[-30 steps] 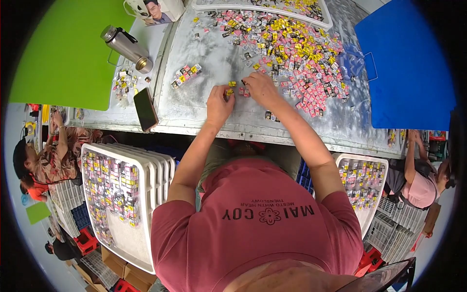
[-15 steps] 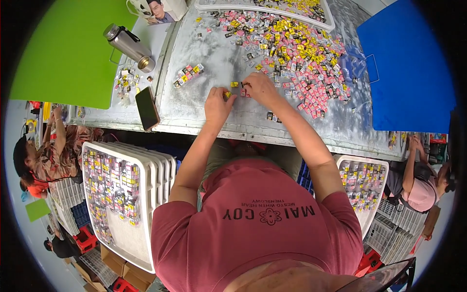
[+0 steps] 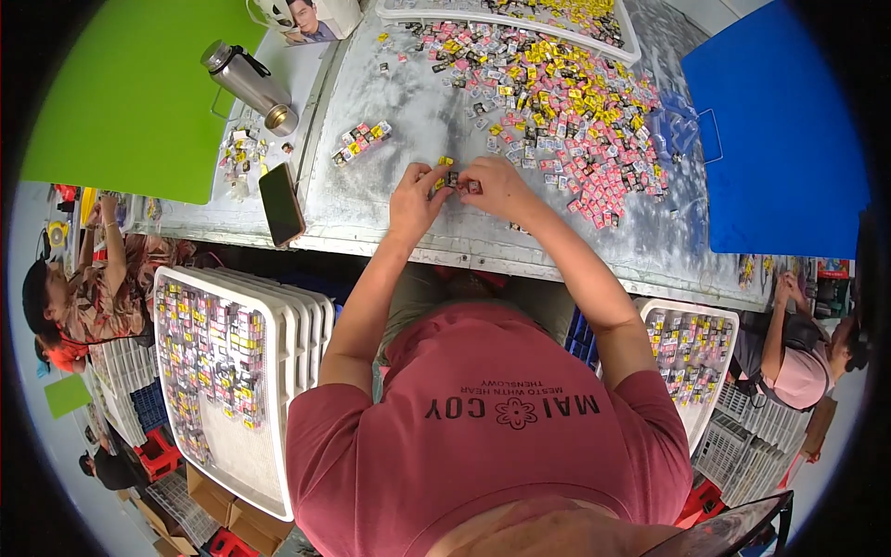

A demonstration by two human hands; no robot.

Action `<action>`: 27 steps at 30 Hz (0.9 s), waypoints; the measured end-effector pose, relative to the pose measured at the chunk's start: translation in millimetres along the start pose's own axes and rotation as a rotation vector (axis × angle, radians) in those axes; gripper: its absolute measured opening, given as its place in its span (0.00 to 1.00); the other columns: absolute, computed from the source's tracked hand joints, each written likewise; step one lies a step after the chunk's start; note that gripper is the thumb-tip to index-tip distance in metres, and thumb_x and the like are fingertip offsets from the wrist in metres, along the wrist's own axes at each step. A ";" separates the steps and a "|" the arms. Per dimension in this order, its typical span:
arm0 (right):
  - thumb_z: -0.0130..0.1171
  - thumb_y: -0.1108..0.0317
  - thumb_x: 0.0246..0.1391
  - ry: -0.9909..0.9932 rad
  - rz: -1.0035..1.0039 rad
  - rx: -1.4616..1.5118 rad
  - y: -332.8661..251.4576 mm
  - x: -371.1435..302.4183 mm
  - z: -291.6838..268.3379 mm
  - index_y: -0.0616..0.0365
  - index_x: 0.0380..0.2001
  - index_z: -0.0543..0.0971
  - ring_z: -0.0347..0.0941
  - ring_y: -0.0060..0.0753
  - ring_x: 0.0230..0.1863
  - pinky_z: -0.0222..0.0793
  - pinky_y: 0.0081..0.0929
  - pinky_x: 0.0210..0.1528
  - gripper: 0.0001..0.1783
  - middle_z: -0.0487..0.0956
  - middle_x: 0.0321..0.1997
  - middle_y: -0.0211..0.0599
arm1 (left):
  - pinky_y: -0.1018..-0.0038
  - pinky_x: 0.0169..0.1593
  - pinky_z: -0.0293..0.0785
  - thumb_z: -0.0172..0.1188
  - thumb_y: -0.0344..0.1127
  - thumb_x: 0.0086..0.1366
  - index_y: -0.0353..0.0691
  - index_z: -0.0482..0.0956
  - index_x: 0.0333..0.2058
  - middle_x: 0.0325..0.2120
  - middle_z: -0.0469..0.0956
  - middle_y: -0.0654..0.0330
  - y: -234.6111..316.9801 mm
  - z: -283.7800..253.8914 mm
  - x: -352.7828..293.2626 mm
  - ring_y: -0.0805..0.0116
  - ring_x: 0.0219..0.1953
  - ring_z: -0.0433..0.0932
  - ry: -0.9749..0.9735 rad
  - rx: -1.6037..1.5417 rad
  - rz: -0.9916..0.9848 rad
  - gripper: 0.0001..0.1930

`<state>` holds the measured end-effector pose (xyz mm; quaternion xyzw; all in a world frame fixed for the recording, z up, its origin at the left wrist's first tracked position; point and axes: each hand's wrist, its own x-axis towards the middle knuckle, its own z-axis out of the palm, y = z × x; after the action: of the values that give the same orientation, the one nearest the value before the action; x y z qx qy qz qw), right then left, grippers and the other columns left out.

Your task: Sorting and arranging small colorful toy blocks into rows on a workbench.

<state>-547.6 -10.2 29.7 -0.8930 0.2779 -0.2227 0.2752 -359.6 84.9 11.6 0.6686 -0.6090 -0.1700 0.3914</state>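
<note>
My left hand (image 3: 415, 200) is closed at the fingertips on a small yellow block (image 3: 439, 185) just above the metal tabletop. Close against it, between the two hands, is a black block (image 3: 452, 178). My right hand (image 3: 501, 189) pinches a small dark pink block (image 3: 474, 187), its fingers curled toward the left hand. Another yellow block (image 3: 445, 161) lies just beyond the fingertips. Beyond my left hand sits a compact row of joined blocks (image 3: 362, 142) in mixed colours. My right hand partly covers a few dark blocks near the table's front edge.
A wide heap of loose pink, yellow, black and white blocks (image 3: 575, 121) spreads at the right, below a white tray (image 3: 520, 28). At left are a phone (image 3: 281, 206) and a steel flask (image 3: 249, 88). Stacked trays (image 3: 278, 399) flank me; other people work at both sides.
My right hand has drawn a little nearer my body, bringing a block beside the left hand. The black block now sits between my hands, against the yellow one.
</note>
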 end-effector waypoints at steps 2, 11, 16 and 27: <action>0.68 0.64 0.48 0.021 -0.068 -0.113 -0.7 -5.9 -0.1 0.52 0.36 0.84 0.78 0.43 0.43 0.71 0.41 0.49 0.11 0.80 0.36 0.34 | 0.68 0.33 0.76 0.74 0.34 0.57 0.50 0.85 0.50 0.39 0.76 0.60 -4.6 2.1 0.4 0.66 0.26 0.77 0.045 0.091 0.173 0.20; 0.74 0.67 0.43 0.137 -0.092 -0.098 3.6 -3.4 5.7 0.53 0.37 0.84 0.77 0.45 0.43 0.70 0.43 0.48 0.15 0.78 0.35 0.35 | 0.65 0.38 0.78 0.73 0.35 0.57 0.44 0.84 0.44 0.40 0.77 0.59 -3.6 1.6 0.5 0.59 0.33 0.80 -0.027 0.021 0.073 0.16; 0.72 0.67 0.46 0.194 0.092 -0.164 10.4 -10.9 -10.4 0.56 0.40 0.84 0.77 0.46 0.44 0.71 0.42 0.48 0.16 0.80 0.38 0.36 | 0.66 0.38 0.78 0.73 0.34 0.56 0.42 0.83 0.44 0.40 0.77 0.58 -6.1 -1.3 -2.2 0.59 0.31 0.79 -0.021 -0.016 0.065 0.16; 0.64 0.75 0.47 0.289 -0.058 -0.232 29.8 15.3 -8.2 0.55 0.36 0.82 0.76 0.48 0.46 0.70 0.45 0.53 0.10 0.80 0.41 0.37 | 0.71 0.34 0.74 0.75 0.30 0.54 0.41 0.84 0.42 0.39 0.76 0.59 -10.4 4.3 -2.0 0.67 0.27 0.75 0.030 -0.092 0.085 0.16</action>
<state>-551.8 -43.4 21.3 -0.8852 0.3123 -0.3229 0.1211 -355.9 84.9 0.8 0.6259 -0.6224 -0.1709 0.4377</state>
